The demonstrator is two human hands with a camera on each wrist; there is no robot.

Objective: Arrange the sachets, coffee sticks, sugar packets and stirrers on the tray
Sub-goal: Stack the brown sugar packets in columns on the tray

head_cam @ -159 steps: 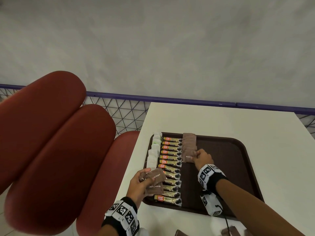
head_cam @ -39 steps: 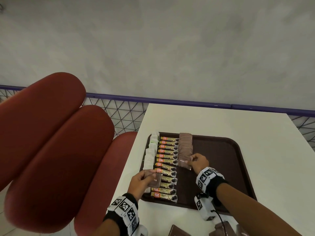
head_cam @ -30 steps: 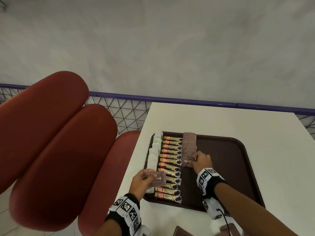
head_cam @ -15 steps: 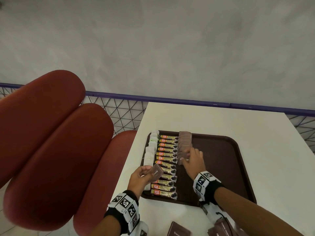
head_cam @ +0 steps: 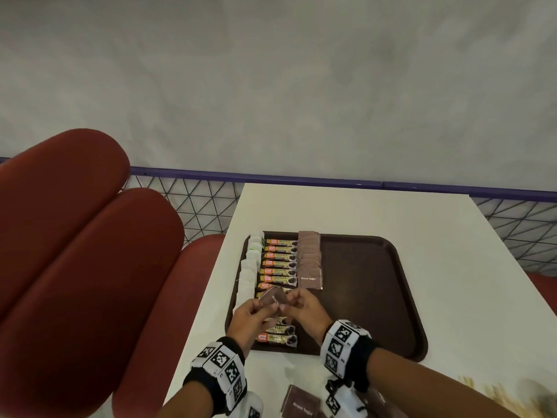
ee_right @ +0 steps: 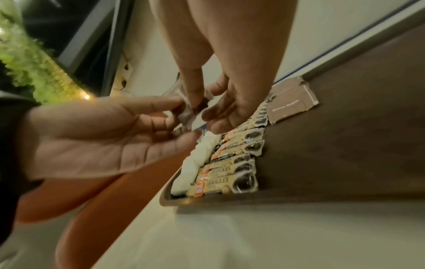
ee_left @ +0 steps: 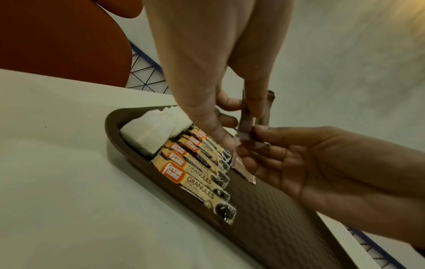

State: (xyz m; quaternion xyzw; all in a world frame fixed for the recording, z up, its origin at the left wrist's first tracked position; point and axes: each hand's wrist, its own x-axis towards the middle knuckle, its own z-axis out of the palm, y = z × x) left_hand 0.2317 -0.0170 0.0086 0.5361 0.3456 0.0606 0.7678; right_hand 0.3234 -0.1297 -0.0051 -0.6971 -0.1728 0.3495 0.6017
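Observation:
A dark brown tray on the white table holds three columns: white sachets, coffee sticks, and overlapping brown sugar packets. Above the near coffee sticks my left hand and right hand meet, both pinching a brown sugar packet. In the left wrist view my left fingers hold the packet from above and the right fingertips pinch its lower end. The right wrist view shows the same meeting of hands, with the packet mostly hidden between the fingers.
Loose brown sugar packets lie on the table by the near edge. The tray's right half is bare. Red seat cushions stand to the left. A purple rail with wire mesh runs behind the table. Something pale and blurred lies at the near right.
My right hand left the sugar packet column and came back and left to my left hand. Both now pinch the packet that the left hand alone held.

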